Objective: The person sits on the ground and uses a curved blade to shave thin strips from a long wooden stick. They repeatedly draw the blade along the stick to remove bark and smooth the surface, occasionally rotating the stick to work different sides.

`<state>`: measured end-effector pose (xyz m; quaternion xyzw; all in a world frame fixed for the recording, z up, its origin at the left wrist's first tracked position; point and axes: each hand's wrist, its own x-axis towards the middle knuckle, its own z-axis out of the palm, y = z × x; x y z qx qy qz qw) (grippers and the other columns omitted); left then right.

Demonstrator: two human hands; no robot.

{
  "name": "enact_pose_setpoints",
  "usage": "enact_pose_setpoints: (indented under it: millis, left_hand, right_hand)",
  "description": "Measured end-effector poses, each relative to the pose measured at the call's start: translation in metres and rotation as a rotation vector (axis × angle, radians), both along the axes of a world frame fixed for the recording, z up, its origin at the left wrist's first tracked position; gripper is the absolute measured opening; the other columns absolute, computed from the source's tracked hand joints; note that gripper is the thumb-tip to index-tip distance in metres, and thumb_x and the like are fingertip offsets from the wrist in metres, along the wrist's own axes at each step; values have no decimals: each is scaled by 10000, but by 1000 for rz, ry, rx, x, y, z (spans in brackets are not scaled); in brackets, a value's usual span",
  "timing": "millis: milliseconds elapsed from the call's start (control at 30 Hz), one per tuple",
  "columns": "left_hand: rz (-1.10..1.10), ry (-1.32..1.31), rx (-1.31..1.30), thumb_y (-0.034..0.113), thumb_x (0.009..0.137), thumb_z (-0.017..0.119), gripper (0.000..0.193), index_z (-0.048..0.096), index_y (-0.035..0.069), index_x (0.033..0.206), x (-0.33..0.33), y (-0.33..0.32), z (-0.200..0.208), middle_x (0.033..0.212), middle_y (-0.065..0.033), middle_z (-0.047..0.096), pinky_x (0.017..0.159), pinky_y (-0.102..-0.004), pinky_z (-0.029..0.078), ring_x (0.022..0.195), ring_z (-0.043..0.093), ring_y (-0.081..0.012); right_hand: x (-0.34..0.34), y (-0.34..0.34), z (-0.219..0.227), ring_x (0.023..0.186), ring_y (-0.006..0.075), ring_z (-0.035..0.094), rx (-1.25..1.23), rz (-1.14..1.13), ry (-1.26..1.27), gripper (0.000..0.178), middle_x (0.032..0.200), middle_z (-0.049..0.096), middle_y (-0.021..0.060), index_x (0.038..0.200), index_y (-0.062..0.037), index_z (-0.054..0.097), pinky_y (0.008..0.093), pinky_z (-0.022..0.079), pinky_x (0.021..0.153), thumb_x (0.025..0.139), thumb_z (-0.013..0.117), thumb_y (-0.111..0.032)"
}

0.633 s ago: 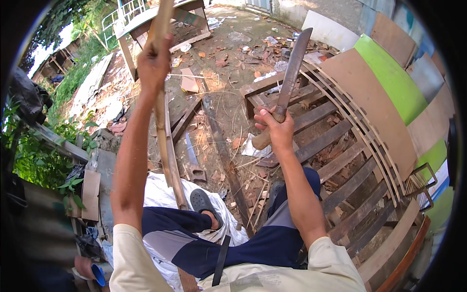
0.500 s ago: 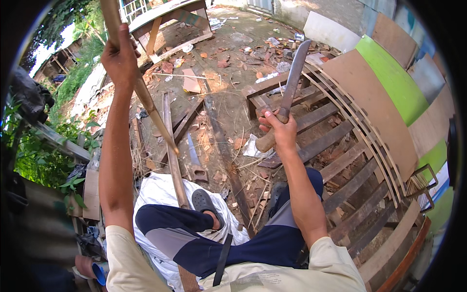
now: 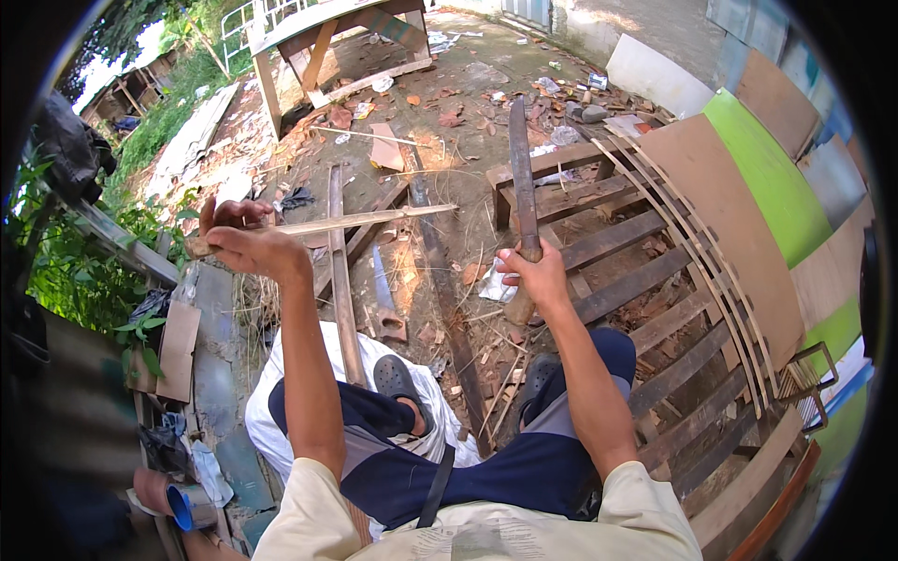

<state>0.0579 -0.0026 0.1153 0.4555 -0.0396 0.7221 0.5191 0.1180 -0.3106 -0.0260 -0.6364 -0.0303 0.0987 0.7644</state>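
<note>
The left hand (image 3: 245, 241) is raised with its palm turned upward, a pale wooden stick (image 3: 374, 221) lying across it. Its fingers are bent and partly apart around the stick's thick end – I cannot tell how firmly they press on it. The stick points rightward over the ground, almost level, and its tapered tip ends in the air between the two hands, apart from the blade.

The right hand (image 3: 538, 278) is wrapped around the handle of a machete (image 3: 523, 173), fingers and thumb closed on it, the dark blade pointing away from the body and the handle's butt jutting out below the fist.

Beneath and between the arms, a handsaw (image 3: 383, 285) lies on the littered ground, beside a long wooden strip (image 3: 340, 271) whose near end rests on a white sheet (image 3: 265, 402). A dark plank (image 3: 447, 304) runs along the ground to the right of the saw. On the right side lies a slatted wooden frame (image 3: 645, 271) – a green panel (image 3: 762, 168) stands beyond it
</note>
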Motion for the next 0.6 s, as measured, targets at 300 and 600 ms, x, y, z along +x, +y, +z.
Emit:
enact_pose_setpoints:
  millis: [300,600]
  left_hand:
    - [-412,-18,54,388,842,506,382,539,32,973,-61,-16,-21,701,-30,391,569,-311,325,607,372,-134]
    - [-571,164,156,493,867,552,473,297,121,724,-88,-39,-34,645,-2,269,585,-300,236,592,249,-126]
  right_hand:
    - [-34,20,-6,629,120,648,-200,198,14,296,734,634,46,984,-21,542,275,516,491,855,745,-192]
    - [-137,83,-7,457,145,509,-352,221,-482,263,557,534,29,979,-18,546,316,382,468,870,698,-202]
